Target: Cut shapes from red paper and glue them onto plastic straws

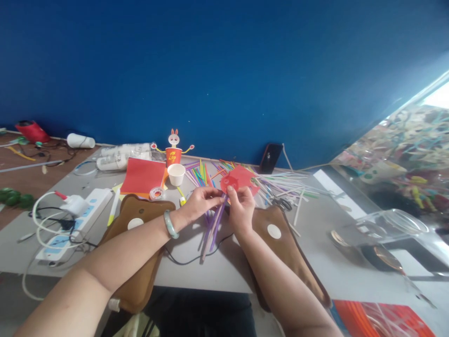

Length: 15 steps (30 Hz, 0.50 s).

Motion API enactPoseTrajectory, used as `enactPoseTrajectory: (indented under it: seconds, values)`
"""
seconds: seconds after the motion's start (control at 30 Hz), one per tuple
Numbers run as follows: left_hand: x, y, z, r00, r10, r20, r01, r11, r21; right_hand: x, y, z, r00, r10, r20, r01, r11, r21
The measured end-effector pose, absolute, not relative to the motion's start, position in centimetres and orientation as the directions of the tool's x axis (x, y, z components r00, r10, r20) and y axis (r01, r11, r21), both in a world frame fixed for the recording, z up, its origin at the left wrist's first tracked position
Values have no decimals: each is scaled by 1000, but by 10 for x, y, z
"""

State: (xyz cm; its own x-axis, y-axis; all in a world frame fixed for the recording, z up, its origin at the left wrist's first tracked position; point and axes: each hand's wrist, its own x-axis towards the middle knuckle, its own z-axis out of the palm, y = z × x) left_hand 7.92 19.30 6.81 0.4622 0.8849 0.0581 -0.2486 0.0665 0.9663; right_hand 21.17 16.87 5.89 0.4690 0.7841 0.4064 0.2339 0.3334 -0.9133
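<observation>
My left hand, with a jade-like bangle at its wrist, has thumb and fingers pinched at the top of some purple straws. The straws hang down between my hands. My right hand is closed, its thumb pressed on a round red paper cutout at the upper end of the straws. Exactly how the fingers meet there is partly hidden. Behind the cutout lies a larger piece of red paper. Coloured straws and white straws are spread beyond my hands.
Brown warming pads lie under both forearms. A white paper cup stands before a red cup with a rabbit figure. Red paper sheets, a power strip, scissors, a phone and a clear container surround the work area.
</observation>
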Motion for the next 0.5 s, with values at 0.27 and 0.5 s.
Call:
enactPoseTrajectory:
  seconds: [0.27,0.5]
  values:
    - [78,194,68,444,894,61,-234,49,971,208,167,60,466,786,407,206,351,-913]
    - [77,194,68,443,893,87,-246,28,969,205,164,59,461,785,414,165,383,-909]
